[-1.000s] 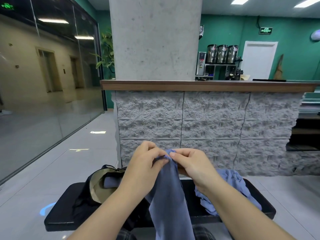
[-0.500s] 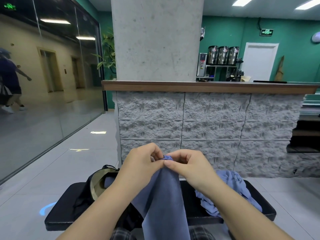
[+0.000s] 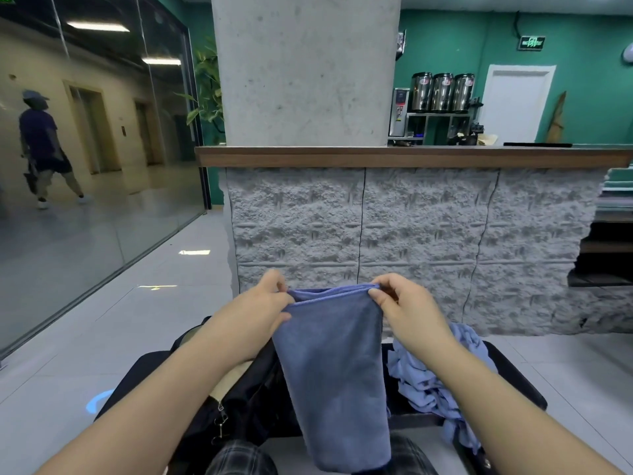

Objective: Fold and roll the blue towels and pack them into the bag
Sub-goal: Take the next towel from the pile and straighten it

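- This looks like the folding step. The towel (image 3: 337,371) is doubled over and hangs down in front of the person.
- The left hand (image 3: 265,308) pinches one top corner. The right hand (image 3: 399,308) pinches the other top corner. The towel's top edge runs between them.
- Next it likely needs folding again or rolling up tight.
- The bag (image 3: 239,399) sits low on the left. More towels (image 3: 435,382) lie in a pile on the right.

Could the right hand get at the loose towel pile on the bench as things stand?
Probably yes. The pile lies just below and beside the right hand with nothing between them, but that hand and the left hand pinch the top corners of the held towel, so it must let go first.
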`<act>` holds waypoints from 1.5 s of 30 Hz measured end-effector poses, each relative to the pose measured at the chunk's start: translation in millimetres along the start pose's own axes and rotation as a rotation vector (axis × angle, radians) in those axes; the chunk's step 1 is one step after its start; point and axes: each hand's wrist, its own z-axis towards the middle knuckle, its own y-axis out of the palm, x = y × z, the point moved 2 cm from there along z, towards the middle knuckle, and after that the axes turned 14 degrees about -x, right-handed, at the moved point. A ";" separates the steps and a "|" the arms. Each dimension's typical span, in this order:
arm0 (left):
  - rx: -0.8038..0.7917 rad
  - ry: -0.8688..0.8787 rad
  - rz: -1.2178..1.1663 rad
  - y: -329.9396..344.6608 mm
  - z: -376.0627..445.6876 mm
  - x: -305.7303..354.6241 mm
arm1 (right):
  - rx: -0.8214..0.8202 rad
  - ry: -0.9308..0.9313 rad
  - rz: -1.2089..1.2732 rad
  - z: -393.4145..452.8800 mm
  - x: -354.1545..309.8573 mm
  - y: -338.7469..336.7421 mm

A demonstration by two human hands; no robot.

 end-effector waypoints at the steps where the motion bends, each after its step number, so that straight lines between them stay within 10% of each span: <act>1: 0.045 0.011 -0.059 0.2 4.2 0.2 | 0.008 0.011 0.019 2.0 3.7 0.6; 7: 0.087 -0.046 -0.194 29.1 28.3 -22.2 | 0.012 0.018 0.036 20.7 24.4 19.7; 11: 0.204 -0.028 0.332 53.4 34.4 -25.4 | 0.022 0.070 0.070 31.9 45.3 37.1; 17: 0.159 -0.114 0.443 82.8 45.2 -43.7 | -0.071 0.140 0.012 42.5 78.8 63.6; 25: 0.067 0.033 -0.205 115.8 57.0 -63.9 | -0.193 0.157 0.195 48.6 129.0 91.3; 37: -0.267 -0.250 -0.489 199.7 110.5 -99.7 | -0.249 0.308 0.243 80.1 199.4 144.5; 45: -0.114 -0.591 -1.000 264.5 184.0 -127.1 | -0.212 0.543 0.461 155.3 255.5 182.0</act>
